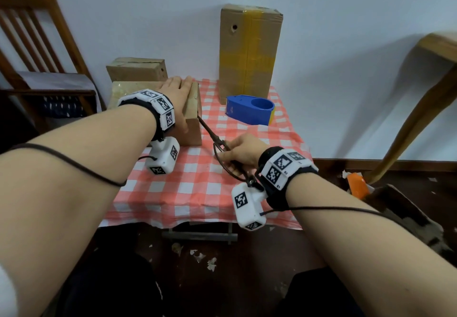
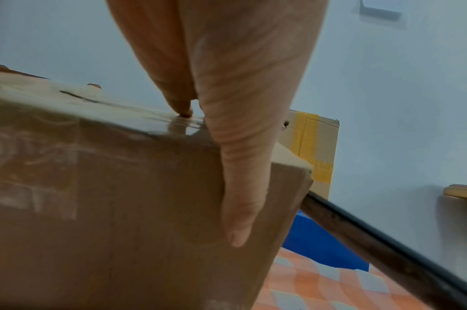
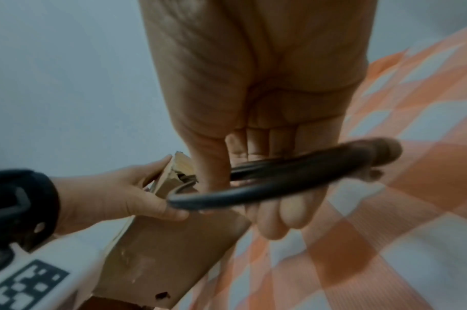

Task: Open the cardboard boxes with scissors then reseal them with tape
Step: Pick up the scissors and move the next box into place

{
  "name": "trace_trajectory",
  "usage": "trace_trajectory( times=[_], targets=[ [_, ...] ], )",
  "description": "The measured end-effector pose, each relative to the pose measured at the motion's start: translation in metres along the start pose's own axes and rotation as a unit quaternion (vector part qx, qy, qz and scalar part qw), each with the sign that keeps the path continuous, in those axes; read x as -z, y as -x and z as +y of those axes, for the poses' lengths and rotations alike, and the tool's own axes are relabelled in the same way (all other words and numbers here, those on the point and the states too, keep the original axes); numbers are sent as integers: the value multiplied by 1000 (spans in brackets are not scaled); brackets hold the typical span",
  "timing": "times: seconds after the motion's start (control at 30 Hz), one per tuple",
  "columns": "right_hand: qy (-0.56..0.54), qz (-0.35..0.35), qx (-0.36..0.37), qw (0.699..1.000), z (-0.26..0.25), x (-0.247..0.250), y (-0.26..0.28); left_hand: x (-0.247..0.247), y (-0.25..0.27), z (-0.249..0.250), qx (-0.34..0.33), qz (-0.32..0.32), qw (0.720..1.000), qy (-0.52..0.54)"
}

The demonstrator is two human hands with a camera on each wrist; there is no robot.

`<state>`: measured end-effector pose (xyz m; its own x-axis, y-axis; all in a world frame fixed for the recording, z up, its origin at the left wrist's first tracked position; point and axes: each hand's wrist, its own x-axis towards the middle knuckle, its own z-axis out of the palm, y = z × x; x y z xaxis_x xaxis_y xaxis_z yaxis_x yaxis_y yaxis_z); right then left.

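The low brown taped cardboard box (image 1: 193, 128) at the checked table's left edge is pinned flat by the left hand (image 1: 176, 91), thumb down its front; dark metal scissors (image 1: 210, 131), gripped by the right hand (image 1: 243, 152), are set w/ tip at the top-right corner seam; tape only should be slit, blade kept shallow.

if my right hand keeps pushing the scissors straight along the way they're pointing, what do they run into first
Most likely the cardboard box under your left hand. The right hand aims the scissors up and left, and their tip already looks to be at the box's near top corner, though depth is hard to judge.
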<state>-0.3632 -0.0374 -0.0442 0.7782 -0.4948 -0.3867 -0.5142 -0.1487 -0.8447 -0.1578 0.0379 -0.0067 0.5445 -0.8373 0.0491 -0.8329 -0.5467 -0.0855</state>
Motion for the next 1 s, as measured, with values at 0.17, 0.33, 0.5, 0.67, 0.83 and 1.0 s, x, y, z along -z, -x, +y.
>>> trace_trajectory(
  times=[0.17,0.33,0.5,0.67,0.83,1.0],
  targets=[
    [4,-10,20,1000,8,-10,-2,-2,-3,-3,-7,2,1000,2],
    [127,51,62,989,15,-9,-15,-1,-9,-3,-5,-6,1000,12],
    [115,56,50,991,13,-3,-17,-1,-12,-5,-5,-8,1000,15],
    [112,85,5,990,-8,28,-17,0,-10,-4,-4,-9,1000,6],
    [117,72,-4,991,-27,36,-10,0,-8,-2,-1,-6,1000,1],
    [65,30,-9,997,-28,24,-6,1,-7,-2,0,-8,1000,1]
  ],
)
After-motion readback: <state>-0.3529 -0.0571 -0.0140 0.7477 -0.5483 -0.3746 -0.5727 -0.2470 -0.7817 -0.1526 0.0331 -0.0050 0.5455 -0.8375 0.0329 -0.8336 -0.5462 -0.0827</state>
